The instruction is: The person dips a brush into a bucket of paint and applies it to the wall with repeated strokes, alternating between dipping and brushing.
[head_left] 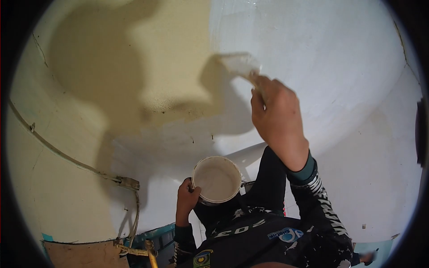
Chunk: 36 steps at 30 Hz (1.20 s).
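My right hand [279, 116] is raised before the wall, its fingers wrapped round the handle of a paintbrush [241, 64]. The wide, white-coated bristles point up and left, over the border between the cream part of the wall [174, 40] and the freshly white part [321, 49]. Lower down, my left hand [187, 198] grips the left rim of a round bucket [217, 162], thumb on the outside near the edge. Whitish paint shows inside the bucket, which is held in front of my dark trousers.
A cable [62, 154] runs down the left wall to a small box [128, 182], with another length hanging below it. Near the bottom left are a yellow pole [151, 254] and a brown panel [85, 256]. Two small nails stick out of the wall above the bucket.
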{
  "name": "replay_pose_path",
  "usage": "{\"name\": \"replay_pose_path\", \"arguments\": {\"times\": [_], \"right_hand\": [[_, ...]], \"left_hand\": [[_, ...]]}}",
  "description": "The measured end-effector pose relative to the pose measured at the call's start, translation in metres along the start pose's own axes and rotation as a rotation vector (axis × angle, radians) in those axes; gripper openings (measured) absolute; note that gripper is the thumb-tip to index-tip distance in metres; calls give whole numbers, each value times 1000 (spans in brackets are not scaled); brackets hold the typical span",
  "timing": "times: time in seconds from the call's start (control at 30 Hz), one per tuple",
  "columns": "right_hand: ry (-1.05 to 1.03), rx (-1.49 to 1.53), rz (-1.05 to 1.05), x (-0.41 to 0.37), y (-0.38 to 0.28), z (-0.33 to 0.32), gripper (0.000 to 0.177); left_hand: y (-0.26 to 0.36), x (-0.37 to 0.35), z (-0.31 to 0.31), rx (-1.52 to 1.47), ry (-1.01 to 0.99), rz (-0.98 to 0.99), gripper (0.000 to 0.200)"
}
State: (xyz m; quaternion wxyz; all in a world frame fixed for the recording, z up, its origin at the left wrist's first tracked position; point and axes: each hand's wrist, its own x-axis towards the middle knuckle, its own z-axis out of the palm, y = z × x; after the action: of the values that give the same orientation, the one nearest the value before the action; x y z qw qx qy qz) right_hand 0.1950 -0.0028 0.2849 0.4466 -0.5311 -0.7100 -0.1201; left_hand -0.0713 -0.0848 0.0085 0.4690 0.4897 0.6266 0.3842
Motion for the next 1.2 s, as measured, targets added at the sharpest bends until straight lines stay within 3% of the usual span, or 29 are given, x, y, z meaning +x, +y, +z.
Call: {"name": "replay_pose_path", "arguments": {"times": [0.07,0.1,0.17,0.27,0.43,0.5,0.53,0.6,0.73,0.8,1.03,1.1,1.2], "right_hand": [[83,3,-47,16,-11,-11,33],[141,29,-52,23,-16,-15,35],[242,28,-85,30,-19,-7,42],[209,-33,-37,15,-16,26,41],[16,-113,3,-73,2,99,58],[-249,-64,198,-104,-4,106,57],[-250,-63,198,-119,-2,112,57],[-450,-15,270,-142,4,123,63],[-539,8,334,-160,15,129,54],[-693,30,425,-159,18,127,46],[-483,16,301,-92,10,105,36],[-301,66,190,-76,3,89,21],[-197,66,125,-47,-1,64,22]], "left_hand": [[-19,9,1,29,2,77,14],[-14,9,1,58,4,150,22],[-4,4,1,12,-8,93,21],[5,1,3,-48,-19,33,20],[6,1,-2,-83,-18,4,20],[4,0,-5,0,-2,64,12],[-1,1,-7,1,-2,63,12],[-10,4,-7,-71,-36,10,13],[-3,1,-6,-26,-26,42,13],[-1,0,-6,-96,-31,-19,15],[-25,6,-6,41,15,64,22],[-21,2,-3,-17,20,38,21],[-38,8,-5,28,17,94,19]]}}
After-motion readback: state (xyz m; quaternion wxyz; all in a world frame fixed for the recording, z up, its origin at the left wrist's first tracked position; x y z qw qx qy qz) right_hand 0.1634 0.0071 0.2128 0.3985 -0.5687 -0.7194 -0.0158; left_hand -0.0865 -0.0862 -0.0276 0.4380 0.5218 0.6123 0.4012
